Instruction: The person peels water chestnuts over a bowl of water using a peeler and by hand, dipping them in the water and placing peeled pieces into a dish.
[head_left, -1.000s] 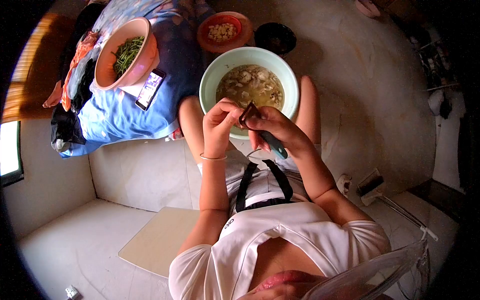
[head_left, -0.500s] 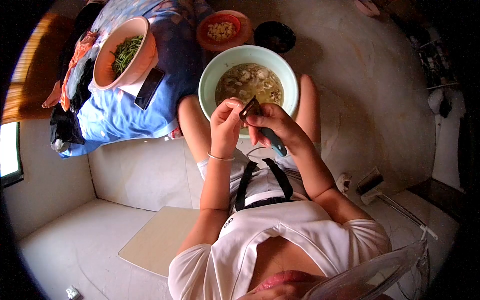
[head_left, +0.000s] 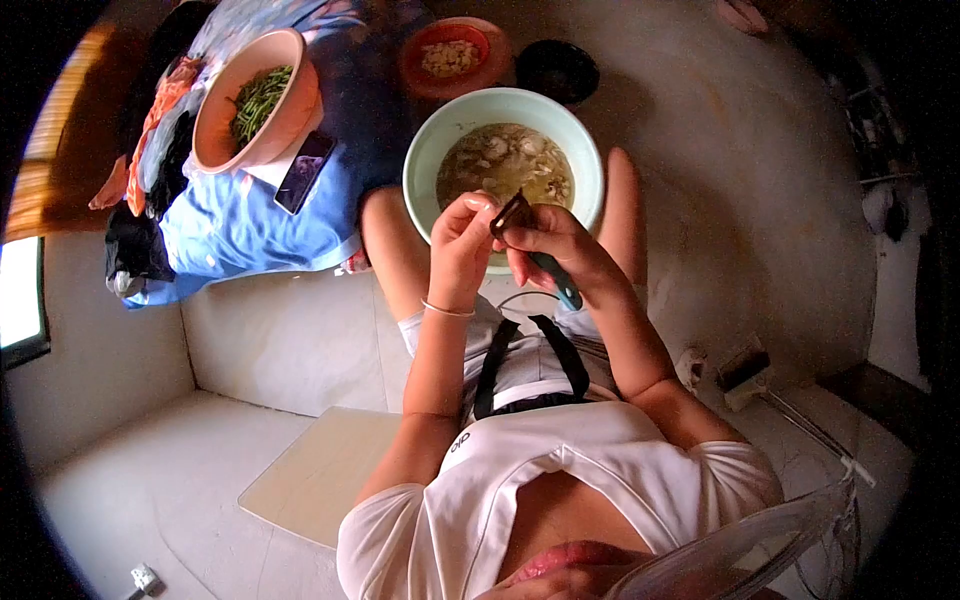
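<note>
My right hand [head_left: 560,245] grips a peeler [head_left: 513,214] with a dark slotted head and a dark handle tipped in blue. Its head points up and to the left, close to the fingertips of my left hand [head_left: 462,240]. The left fingers are pinched together; whatever sits between them is hidden. Both hands hover over the near rim of a pale green basin [head_left: 419,135] held between my knees. Inside the basin, cloudy brownish water [head_left: 515,165] carries pale lumps and loose scraps.
A red bowl [head_left: 485,40] of pale pieces and a black bowl [head_left: 557,72] stand beyond the basin. On blue bedding [head_left: 225,235] at left sit a pink bowl [head_left: 210,130] of green beans and a phone [head_left: 305,173]. A brush [head_left: 742,365] lies at right.
The whole view has shifted slightly, so things sit a little further right. Both hands keep nearly the same pose, with the peeler head still beside the left fingertips.
</note>
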